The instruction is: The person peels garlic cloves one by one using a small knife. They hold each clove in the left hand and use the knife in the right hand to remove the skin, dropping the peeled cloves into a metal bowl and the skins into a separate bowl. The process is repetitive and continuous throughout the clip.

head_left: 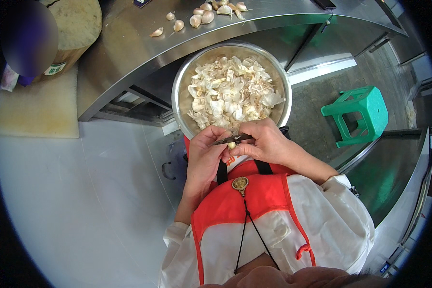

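Note:
A small knife (234, 138) with a dark blade is gripped in my right hand (266, 140), its blade pointing left across my fingers. My left hand (205, 150) is closed around a pale garlic clove (232, 145), which shows just under the blade, against my right thumb. Both hands meet over the near rim of a wide steel bowl (176, 91). Inside it lies a heap of papery garlic skins (233, 89). The tips of my left fingers are partly hidden by the blade.
On the steel counter (125, 48) ahead lie several unpeeled garlic cloves (207, 17) and a dark flat object (325, 4). A green plastic stool (369, 110) stands on the right. At the left are a round wooden block (79, 21) and a pale cutting board (38, 113).

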`<state>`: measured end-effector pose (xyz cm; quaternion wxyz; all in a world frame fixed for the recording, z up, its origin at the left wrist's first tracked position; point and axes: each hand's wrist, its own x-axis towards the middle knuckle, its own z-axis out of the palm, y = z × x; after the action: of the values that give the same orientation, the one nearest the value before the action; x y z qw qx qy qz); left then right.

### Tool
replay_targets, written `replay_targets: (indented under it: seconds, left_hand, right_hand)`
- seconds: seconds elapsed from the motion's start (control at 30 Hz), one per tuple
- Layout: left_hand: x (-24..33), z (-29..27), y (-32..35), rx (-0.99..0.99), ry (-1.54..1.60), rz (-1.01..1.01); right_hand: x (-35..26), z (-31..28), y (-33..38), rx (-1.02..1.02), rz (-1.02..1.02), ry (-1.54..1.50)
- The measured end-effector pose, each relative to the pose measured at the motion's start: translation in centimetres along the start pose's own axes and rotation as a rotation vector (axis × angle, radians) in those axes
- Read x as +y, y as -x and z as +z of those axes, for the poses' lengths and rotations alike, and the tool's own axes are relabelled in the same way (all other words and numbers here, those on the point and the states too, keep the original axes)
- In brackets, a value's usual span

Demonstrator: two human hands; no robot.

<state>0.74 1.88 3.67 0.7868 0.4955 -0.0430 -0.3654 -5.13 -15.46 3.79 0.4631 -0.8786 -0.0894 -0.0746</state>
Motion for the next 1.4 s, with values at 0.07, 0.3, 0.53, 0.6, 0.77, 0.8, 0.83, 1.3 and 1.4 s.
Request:
replay_targets:
  seconds: [0.07,0.3,0.53,0.6,0.77,0.8,0.83,1.3,1.4]
  left_hand:
    - [0.0,0.0,0.0,-0.003,0.014,-0.002]
    - [-0.2,-0.2,-0.2,0.028,0.005,-0.006]
    - [-0.5,-0.3,-0.3,0.020,0.043,-0.002]
    - [-0.4,-0.3,-0.2,0.010,0.062,0.012]
    - [-0.6,-0.6,0.0,-0.018,0.082,0.043]
    - [-0.7,-0.6,0.0,-0.015,0.087,0.042]
    - [-0.8,-0.5,0.0,-0.012,0.093,0.040]
    - [-1.1,-0.7,-0.8,-0.015,0.272,0.021]
    - [-1.0,-0.9,-1.1,-0.066,0.455,0.079]
  right_hand:
    - [0.1,0.2,0.1,0.019,-0.018,-0.011]
    - [-0.3,0.4,0.4,0.156,-0.125,0.222]
    - [-0.8,0.5,0.9,0.217,-0.170,0.266]
    - [-0.7,0.6,1.0,0.197,-0.081,0.119]
    - [-1.1,-0.1,0.6,0.117,0.174,-0.143]
    - [-1.1,-0.1,0.6,0.119,0.151,-0.125]
    - [-1.0,0.0,0.4,0.121,0.127,-0.108]
    - [-0.4,0.5,0.5,0.088,-0.014,-0.037]
    - [-0.9,-0.4,0.4,0.091,0.127,-0.286]
